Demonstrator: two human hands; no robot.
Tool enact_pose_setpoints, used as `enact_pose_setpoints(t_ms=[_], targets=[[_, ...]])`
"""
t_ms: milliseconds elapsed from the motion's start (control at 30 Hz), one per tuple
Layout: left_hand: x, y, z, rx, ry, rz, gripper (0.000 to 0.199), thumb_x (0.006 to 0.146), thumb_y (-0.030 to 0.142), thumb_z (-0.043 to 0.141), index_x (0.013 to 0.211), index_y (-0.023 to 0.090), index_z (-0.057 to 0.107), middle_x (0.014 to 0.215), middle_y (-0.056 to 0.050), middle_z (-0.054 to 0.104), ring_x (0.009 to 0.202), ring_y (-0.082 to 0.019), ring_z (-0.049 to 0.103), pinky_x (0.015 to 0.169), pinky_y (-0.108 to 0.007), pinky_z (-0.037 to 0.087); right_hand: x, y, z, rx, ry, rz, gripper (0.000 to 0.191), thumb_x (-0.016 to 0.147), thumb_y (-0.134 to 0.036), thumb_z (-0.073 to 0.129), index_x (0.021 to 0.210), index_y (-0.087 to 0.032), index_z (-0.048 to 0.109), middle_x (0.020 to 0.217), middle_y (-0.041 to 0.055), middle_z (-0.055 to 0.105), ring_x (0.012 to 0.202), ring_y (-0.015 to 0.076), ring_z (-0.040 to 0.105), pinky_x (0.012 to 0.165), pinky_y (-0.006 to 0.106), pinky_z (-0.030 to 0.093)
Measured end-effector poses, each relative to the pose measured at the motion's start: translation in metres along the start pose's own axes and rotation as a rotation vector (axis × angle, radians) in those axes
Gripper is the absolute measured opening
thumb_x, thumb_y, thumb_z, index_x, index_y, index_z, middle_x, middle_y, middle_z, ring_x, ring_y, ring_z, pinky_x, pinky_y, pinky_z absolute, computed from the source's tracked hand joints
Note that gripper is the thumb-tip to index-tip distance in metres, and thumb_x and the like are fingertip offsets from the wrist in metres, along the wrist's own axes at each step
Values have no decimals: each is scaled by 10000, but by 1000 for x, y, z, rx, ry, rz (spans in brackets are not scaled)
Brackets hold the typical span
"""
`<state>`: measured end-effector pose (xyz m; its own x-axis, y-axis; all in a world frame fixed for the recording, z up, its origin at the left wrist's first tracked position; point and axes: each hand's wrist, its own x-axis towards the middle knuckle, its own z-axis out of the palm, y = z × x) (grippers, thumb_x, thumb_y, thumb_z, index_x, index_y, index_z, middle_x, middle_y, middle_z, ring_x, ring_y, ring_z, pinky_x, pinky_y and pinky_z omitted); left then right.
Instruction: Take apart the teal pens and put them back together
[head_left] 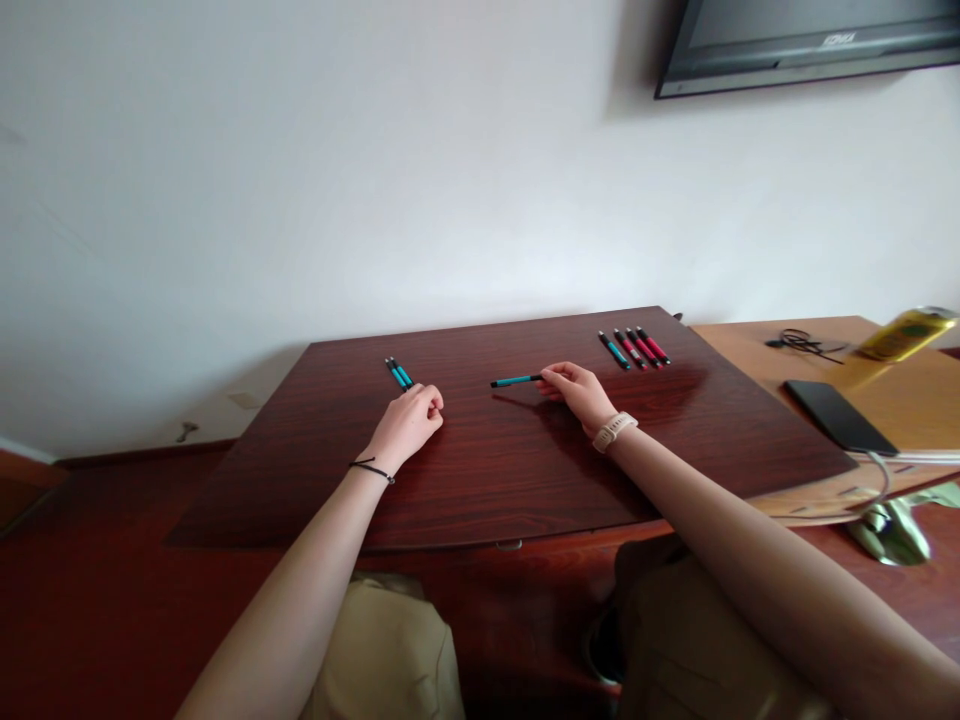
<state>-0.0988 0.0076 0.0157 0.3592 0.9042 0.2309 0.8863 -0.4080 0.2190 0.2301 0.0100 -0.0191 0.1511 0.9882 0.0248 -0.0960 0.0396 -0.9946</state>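
Pinched between the fingertips of my right hand (pixel 574 390) is a teal pen with black ends (pixel 514 381), held near one end just above the dark wooden table (pixel 480 470). Two teal pens (pixel 399 373) lie side by side at the left, their near ends partly hidden by my left hand (pixel 411 420). That hand is closed with its fingers curled under; whether it grips anything is hidden. Farther right, another teal pen (pixel 614 350) lies in a row beside three pink pens (pixel 641 347) with black parts.
To the right, a lighter wooden surface (pixel 757 350) bears a black phone (pixel 840 416), a coiled black cable (pixel 802 343) and a yellow can (pixel 906 334). A white wall (pixel 390 170) rises behind the table, with a television (pixel 810 50) mounted at upper right.
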Motion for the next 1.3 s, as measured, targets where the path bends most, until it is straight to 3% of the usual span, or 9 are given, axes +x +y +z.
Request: enact_pose_setpoints(t_ms=[367, 500, 667, 867, 1300], targets=[[9, 7, 12, -264, 165, 38, 127, 939, 194, 584, 953, 229, 705, 1046, -53, 690, 885, -189, 702, 864, -319, 577, 1, 1, -1, -31, -16, -13, 299, 837, -437, 876, 910, -184, 734, 844, 83, 810, 775, 166, 756, 673, 235, 573], [11, 2, 22, -391, 142, 58, 170, 966, 224, 581, 1010, 226, 745, 1144, -64, 708, 904, -180, 743, 925, -332, 605, 3, 4, -1, -44, -23, -28, 299, 843, -446, 860, 913, -184, 733, 844, 80, 811, 763, 160, 752, 669, 231, 571], [12, 0, 31, -449, 110, 30, 144, 956, 259, 622, 1022, 228, 746, 1119, -73, 762, 961, -218, 776, 961, -370, 622, 3, 4, 0, -61, -33, -42, 325, 832, -476, 865, 902, -190, 727, 831, 75, 808, 754, 164, 746, 665, 238, 573], [13, 5, 28, -490, 130, -29, 105, 952, 304, 664, 1013, 246, 726, 1005, -52, 808, 948, -226, 783, 928, -363, 618, 1, -1, 2, -60, -34, -36, 307, 820, -448, 887, 878, -194, 724, 812, 75, 806, 752, 170, 745, 664, 244, 569], [11, 6, 31, -545, 118, -59, 99, 962, 342, 652, 1012, 258, 666, 980, -40, 815, 919, -217, 796, 908, -349, 604, 0, 1, 3, -95, -54, -66, 321, 826, -475, 873, 881, -201, 716, 811, 73, 814, 757, 183, 750, 694, 275, 581]])
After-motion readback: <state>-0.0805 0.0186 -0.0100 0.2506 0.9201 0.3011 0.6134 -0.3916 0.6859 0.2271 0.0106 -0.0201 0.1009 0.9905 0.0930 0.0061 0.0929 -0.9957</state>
